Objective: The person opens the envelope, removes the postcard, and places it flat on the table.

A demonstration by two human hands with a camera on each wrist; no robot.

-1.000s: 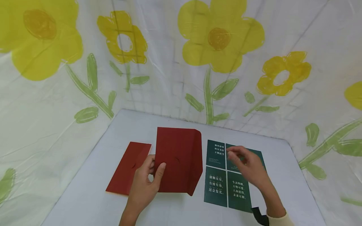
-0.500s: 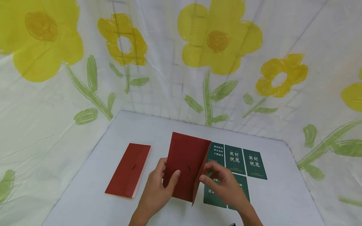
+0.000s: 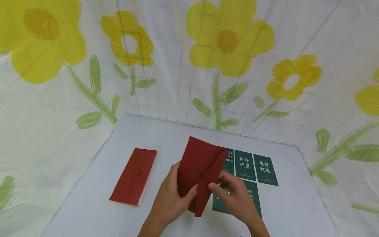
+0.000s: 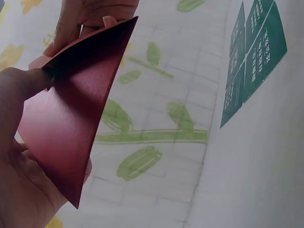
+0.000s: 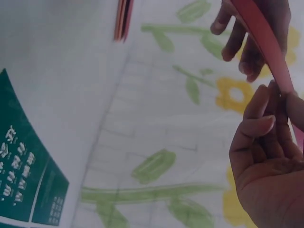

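A red paper envelope (image 3: 196,161) is held up above the table, tilted, with its flap (image 3: 211,179) folded partway over the front on the right side. My left hand (image 3: 170,194) grips its left and lower side, the thumb on the front by the flap's edge. With thumb and fingers, my right hand (image 3: 237,197) pinches the flap's outer side. In the left wrist view the envelope (image 4: 76,118) shows a bare red face with a dark gap under the flap. Seen from the right wrist, the envelope (image 5: 268,42) is nearly edge-on between both hands.
More red envelopes (image 3: 134,177) lie stacked on the white table (image 3: 97,197) at the left. Green cards (image 3: 265,169) with white lettering lie in rows at the right, partly hidden behind my right hand. A flower-printed curtain (image 3: 171,82) hangs behind the table.
My right hand has come left from over the green cards to the envelope's flap and folded it inward. My left hand has shifted the envelope right and tilted it.
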